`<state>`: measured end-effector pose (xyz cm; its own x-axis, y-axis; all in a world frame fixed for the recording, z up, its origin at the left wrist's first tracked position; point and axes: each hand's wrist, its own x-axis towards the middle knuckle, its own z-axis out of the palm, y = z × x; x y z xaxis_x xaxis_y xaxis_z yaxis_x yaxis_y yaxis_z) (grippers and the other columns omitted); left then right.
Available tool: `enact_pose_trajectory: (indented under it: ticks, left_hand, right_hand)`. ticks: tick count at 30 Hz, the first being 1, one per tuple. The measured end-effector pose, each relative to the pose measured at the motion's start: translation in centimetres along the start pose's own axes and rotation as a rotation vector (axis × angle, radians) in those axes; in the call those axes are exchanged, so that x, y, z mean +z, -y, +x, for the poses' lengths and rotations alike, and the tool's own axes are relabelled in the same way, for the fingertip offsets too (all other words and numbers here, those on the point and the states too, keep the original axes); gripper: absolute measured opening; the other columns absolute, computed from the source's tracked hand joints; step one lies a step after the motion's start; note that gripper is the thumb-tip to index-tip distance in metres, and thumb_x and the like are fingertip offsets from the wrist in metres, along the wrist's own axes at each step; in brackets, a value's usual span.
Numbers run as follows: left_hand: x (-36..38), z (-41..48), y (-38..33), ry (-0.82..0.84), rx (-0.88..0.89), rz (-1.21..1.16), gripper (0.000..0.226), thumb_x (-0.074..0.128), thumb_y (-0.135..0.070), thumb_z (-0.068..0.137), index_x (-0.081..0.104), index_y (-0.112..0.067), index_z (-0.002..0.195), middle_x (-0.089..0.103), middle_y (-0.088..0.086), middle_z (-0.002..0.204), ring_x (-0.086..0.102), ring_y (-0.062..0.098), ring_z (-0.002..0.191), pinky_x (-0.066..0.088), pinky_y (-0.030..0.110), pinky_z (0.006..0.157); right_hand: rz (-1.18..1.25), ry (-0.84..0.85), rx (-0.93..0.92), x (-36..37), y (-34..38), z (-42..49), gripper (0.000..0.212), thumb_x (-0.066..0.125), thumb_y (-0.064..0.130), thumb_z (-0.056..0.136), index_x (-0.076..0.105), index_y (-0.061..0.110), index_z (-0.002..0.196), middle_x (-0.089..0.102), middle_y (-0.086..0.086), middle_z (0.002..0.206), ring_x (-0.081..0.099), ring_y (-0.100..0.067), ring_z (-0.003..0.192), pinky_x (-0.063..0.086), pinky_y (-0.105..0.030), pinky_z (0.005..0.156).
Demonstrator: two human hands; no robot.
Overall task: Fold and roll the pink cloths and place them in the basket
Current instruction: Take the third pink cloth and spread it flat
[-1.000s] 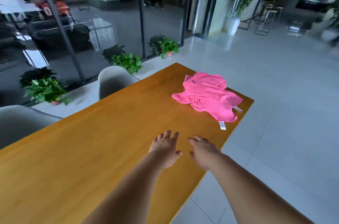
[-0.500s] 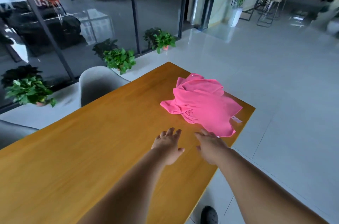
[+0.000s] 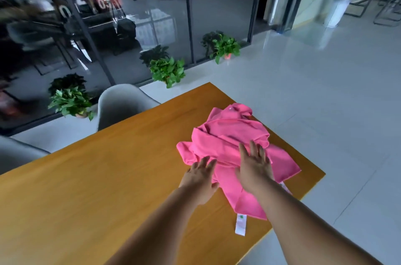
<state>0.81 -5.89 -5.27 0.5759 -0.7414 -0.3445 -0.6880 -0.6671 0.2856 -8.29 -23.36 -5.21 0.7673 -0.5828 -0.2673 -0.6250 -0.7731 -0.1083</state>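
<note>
- A grey chair [image 3: 121,104] is standing at the far side of the tabletop [image 3: 86,188], close to its edge. Part of a second grey chair [image 3: 15,154] is showing at the left border.
- Three potted plants [image 3: 168,70] are sitting on the pale floor [image 3: 325,91] along a glass wall [image 3: 152,15] beyond the chairs.
- The right forearm is crossing the near right part of the heap and hiding the fabric beneath it.
- The pink cloths [image 3: 227,134] are lying in one crumpled heap at the far right end of the tabletop, near its right edge.
- The heap is showing overlapping layers and soft creases; the number of cloths cannot be told.
- A white label [image 3: 240,224] with a small green mark is trailing from the near corner of the heap onto bare wood.
- The left hand [image 3: 200,178] is reaching palm down at the near left edge of the heap, its fingers [image 3: 206,161] straight and gripping nothing.
- The right hand [image 3: 253,167] is lying flat over the middle of the heap, its fingers [image 3: 252,147] spread, straight and holding nothing.
</note>
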Motion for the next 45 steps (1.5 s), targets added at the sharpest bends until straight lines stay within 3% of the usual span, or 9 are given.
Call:
enact_pose_trajectory:
  ticks: [6, 10, 14, 18, 23, 28, 33, 40, 45]
  left_hand:
    - [0.1, 2.9, -2.1, -0.034, -0.063, -0.104, 0.094, 0.067, -0.045, 0.099, 0.003, -0.034, 0.167, 0.004, -0.005, 0.176, 0.007, 0.031, 0.161, 0.024, 0.052, 0.128]
    - [-0.6, 4.6, -2.1, -0.192, -0.123, -0.269, 0.093, 0.072, -0.057, 0.09, 0.021, -0.035, 0.165, 0.031, -0.008, 0.167, 0.023, 0.023, 0.155, 0.032, 0.051, 0.124]
    - [-3.2, 5.7, -2.5, -0.499, -0.294, -0.579, 0.024, 0.06, -0.026, 0.104, 0.065, -0.021, 0.127, 0.066, -0.007, 0.096, 0.067, 0.025, 0.094, 0.041, 0.03, 0.064]
    - [-5.1, 5.1, -0.7, -0.67, -0.392, -0.709, 0.018, 0.058, -0.026, 0.104, 0.072, -0.019, 0.096, 0.073, 0.001, 0.081, 0.068, 0.03, 0.076, 0.039, 0.032, 0.056]
    - [-5.2, 3.6, 2.7, -0.749, -0.502, -0.824, 0.022, 0.057, -0.025, 0.101, 0.071, -0.016, 0.088, 0.071, 0.004, 0.076, 0.067, 0.034, 0.074, 0.051, 0.039, 0.062]
    - [-4.8, 1.1, 6.0, -0.857, -0.588, -1.081, 0.037, 0.049, -0.039, 0.108, 0.071, -0.015, 0.09, 0.074, 0.005, 0.081, 0.064, 0.026, 0.072, 0.049, 0.038, 0.066]
    - [-5.2, -2.6, 8.8, -0.957, -0.591, -1.096, 0.033, 0.043, -0.033, 0.111, 0.065, -0.026, 0.088, 0.073, 0.0, 0.086, 0.063, 0.024, 0.078, 0.049, 0.039, 0.069]
    - [-5.5, -8.7, 14.9, -1.053, -0.637, -1.118, 0.033, 0.044, -0.038, 0.11, 0.07, -0.025, 0.095, 0.075, 0.001, 0.089, 0.061, 0.017, 0.075, 0.047, 0.037, 0.068]
    - [-6.1, -13.5, 18.5, -1.12, -0.674, -1.184, 0.037, 0.046, -0.04, 0.111, 0.068, -0.016, 0.094, 0.062, -0.001, 0.075, 0.049, 0.017, 0.067, 0.038, 0.034, 0.059]
  right_hand:
    - [0.166, -0.001, 0.081, -0.6, -1.8, 3.8, 0.057, 0.06, 0.032, 0.103, 0.039, 0.017, 0.154, 0.051, -0.011, 0.153, 0.048, -0.031, 0.141, 0.046, -0.038, 0.111]
    - [0.739, 0.06, -0.141, -4.1, -0.5, 4.5, 0.029, 0.07, 0.039, 0.098, 0.072, 0.019, 0.119, 0.078, 0.004, 0.103, 0.073, -0.012, 0.083, 0.062, -0.03, 0.07]
    - [1.245, 0.18, -0.221, -7.1, 0.5, 4.9, 0.018, 0.071, 0.037, 0.099, 0.076, 0.025, 0.112, 0.077, 0.003, 0.106, 0.076, -0.019, 0.1, 0.065, -0.042, 0.087]
    - [1.451, 0.149, -0.056, -7.8, 0.0, 5.3, 0.011, 0.064, 0.031, 0.104, 0.073, 0.027, 0.11, 0.079, 0.002, 0.098, 0.077, -0.021, 0.093, 0.064, -0.043, 0.085]
    - [0.836, 0.07, -0.153, -4.4, -0.2, 5.6, 0.047, 0.073, 0.028, 0.091, 0.061, 0.046, 0.132, 0.068, 0.007, 0.13, 0.07, -0.023, 0.105, 0.062, -0.046, 0.088]
    - [0.47, 0.025, -0.184, -2.5, 3.1, 3.3, 0.099, 0.084, 0.058, 0.077, 0.034, 0.029, 0.158, 0.047, -0.001, 0.157, 0.044, -0.033, 0.143, 0.044, -0.052, 0.115]
    - [0.228, -0.117, -0.196, -1.8, 7.6, 1.6, 0.122, 0.079, 0.065, 0.078, -0.002, 0.038, 0.165, -0.004, -0.003, 0.173, 0.013, -0.041, 0.156, 0.033, -0.056, 0.123]
    - [-0.124, -0.233, -0.35, -1.2, 12.7, -0.3, 0.043, 0.075, 0.046, 0.088, 0.062, 0.041, 0.129, 0.064, 0.012, 0.126, 0.048, -0.022, 0.117, 0.041, -0.042, 0.102]
    - [0.148, -0.178, -0.381, -0.5, 19.4, -4.5, 0.032, 0.082, 0.03, 0.088, 0.057, 0.029, 0.106, 0.069, 0.007, 0.098, 0.065, -0.019, 0.09, 0.054, -0.032, 0.074]
